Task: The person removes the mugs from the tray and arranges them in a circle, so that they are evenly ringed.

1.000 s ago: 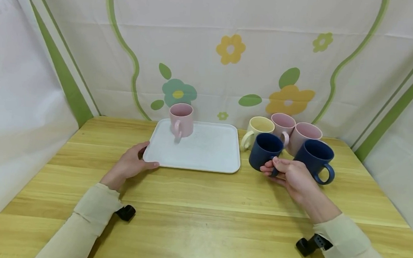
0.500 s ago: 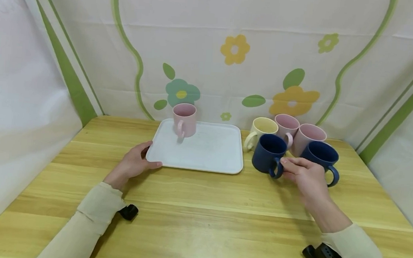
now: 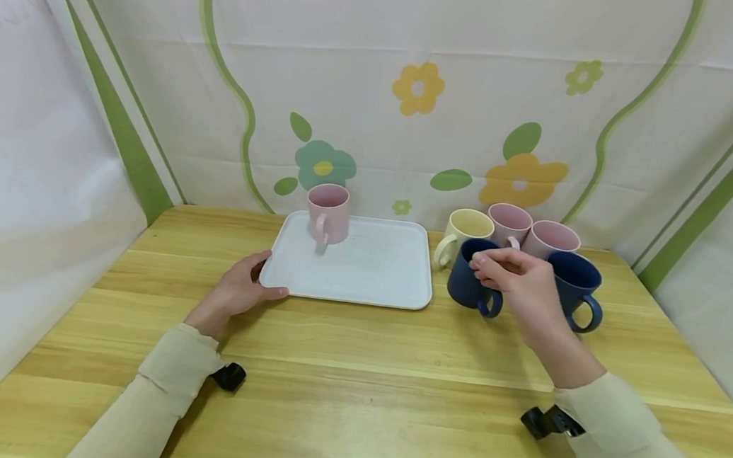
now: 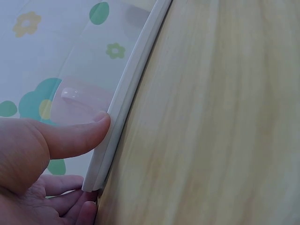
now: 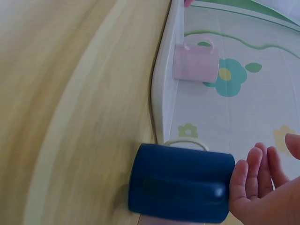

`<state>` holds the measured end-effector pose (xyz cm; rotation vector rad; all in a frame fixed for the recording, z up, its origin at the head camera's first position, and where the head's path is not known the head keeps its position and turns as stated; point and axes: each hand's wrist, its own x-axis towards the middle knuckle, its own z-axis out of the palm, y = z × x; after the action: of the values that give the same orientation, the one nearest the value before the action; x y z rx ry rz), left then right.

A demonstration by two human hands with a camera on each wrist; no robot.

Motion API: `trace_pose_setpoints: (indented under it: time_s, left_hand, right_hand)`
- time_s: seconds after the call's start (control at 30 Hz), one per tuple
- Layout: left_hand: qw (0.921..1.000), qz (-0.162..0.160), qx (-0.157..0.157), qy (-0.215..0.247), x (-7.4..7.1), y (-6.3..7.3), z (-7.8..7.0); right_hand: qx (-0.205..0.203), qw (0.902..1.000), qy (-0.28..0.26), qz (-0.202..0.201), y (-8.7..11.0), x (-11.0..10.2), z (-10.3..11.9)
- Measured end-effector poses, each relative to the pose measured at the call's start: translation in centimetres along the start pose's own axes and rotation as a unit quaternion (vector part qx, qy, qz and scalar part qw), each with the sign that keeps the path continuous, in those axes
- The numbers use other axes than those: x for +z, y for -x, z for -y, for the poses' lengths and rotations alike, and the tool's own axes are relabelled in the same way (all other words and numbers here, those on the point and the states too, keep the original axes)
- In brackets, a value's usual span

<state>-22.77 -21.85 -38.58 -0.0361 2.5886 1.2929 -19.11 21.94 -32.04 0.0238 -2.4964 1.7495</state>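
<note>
My left hand point(image 3: 237, 291) holds the near left corner of a white tray point(image 3: 363, 275), thumb along its front edge and fingers at the left side. A pink mug point(image 3: 329, 219) stands upright toward the tray's back left, its handle facing me. At the rim of a navy blue mug point(image 3: 465, 282) right of the tray hovers my right hand point(image 3: 528, 290). Its fingers point(image 5: 253, 176) are loosely bent beside the mug's rim in the right wrist view, the thumb apart and nothing gripped. The blue mug stands upright, handle toward me, partly hidden by the hand.
Behind and beside that blue mug cluster a yellow mug point(image 3: 465, 229), two pink mugs, one at the back point(image 3: 509, 221) and one farther right point(image 3: 552, 238), and another navy mug point(image 3: 573, 279). A floral curtain point(image 3: 374, 116) stands behind the wooden table point(image 3: 356, 377).
My right hand has let go of the navy mug's handle and risen toward its rim. The mug was shifted slightly before release. My left hand stays at the tray corner.
</note>
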Motion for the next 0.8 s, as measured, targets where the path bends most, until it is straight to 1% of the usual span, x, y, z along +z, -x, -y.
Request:
trace_pose_setpoints:
  time_s: [0.1,0.23,0.53,0.8]
  left_hand:
    - [1.0000,-0.002,0.002,-0.002,0.0,-0.2,0.1]
    - [1.0000,-0.002,0.003,-0.004,0.0,-0.4,0.3]
    - [1.0000,-0.001,0.002,0.001,0.1,-0.1,0.1]
    - [1.0000,0.000,0.001,-0.008,-0.1,0.0,0.0]
  right_hand:
    - [0.008,0.9998,-0.003,0.015,-0.7,1.2,0.6]
    - [0.014,0.9990,-0.026,0.034,-1.6,2.9,1.2]
    - [0.022,0.9948,-0.050,0.086,-3.7,6.8,2.0]
    - [0.022,0.9897,-0.084,0.114,-5.9,10.6,3.3]
